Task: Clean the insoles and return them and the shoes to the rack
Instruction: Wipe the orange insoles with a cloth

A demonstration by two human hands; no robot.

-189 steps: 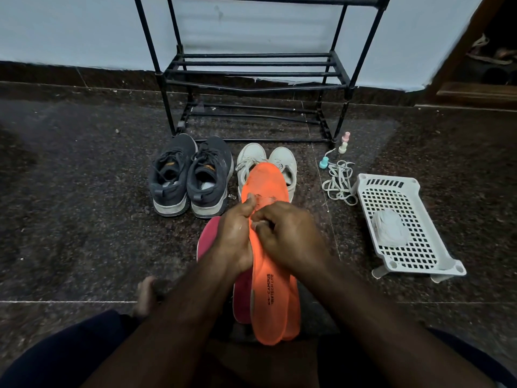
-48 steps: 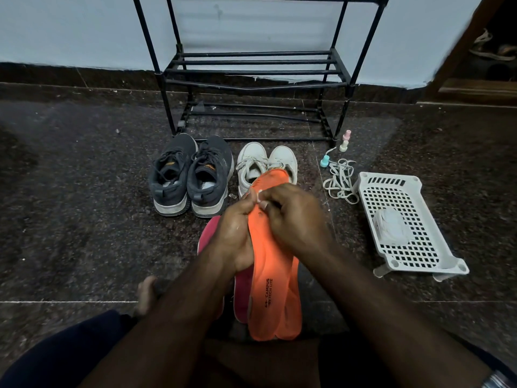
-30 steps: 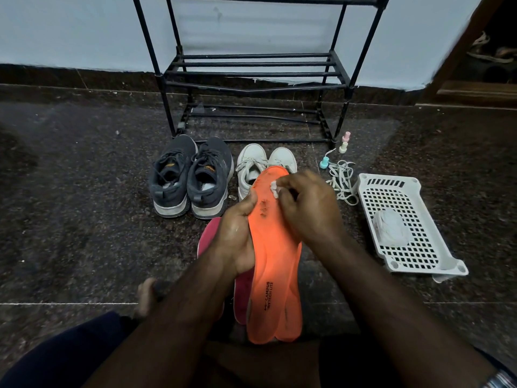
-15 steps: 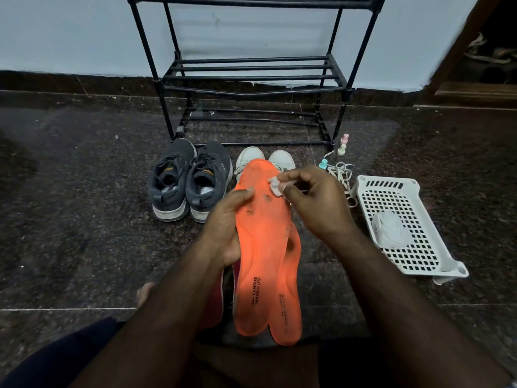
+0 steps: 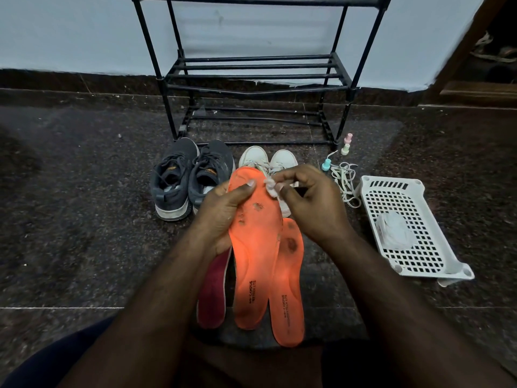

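Since half a second ago, the right hand [image 5: 310,204] has lifted a little off the insole and is now pinching a small white wad [image 5: 270,188] just above its far right edge, and the second orange insole [image 5: 289,287] is showing more on the floor. The left hand [image 5: 223,217] is gripping the top orange insole [image 5: 256,253] by its left side, thumb lying across the far end, holding it up over the floor. Dark dirt spots are showing on both orange insoles. A dark pink insole [image 5: 213,289] is lying on the floor just left of them, partly under the left arm. Farther away, the grey shoes [image 5: 190,177] are sitting side by side on the floor, and the white shoes [image 5: 268,161] are sitting right of them, partly hidden by the hands. The black rack [image 5: 257,79] is standing behind the shoes against the wall. To the right, a white basket [image 5: 405,228] is lying on the floor with a pale bundle inside, and white laces [image 5: 345,183] are lying between it and the white shoes.
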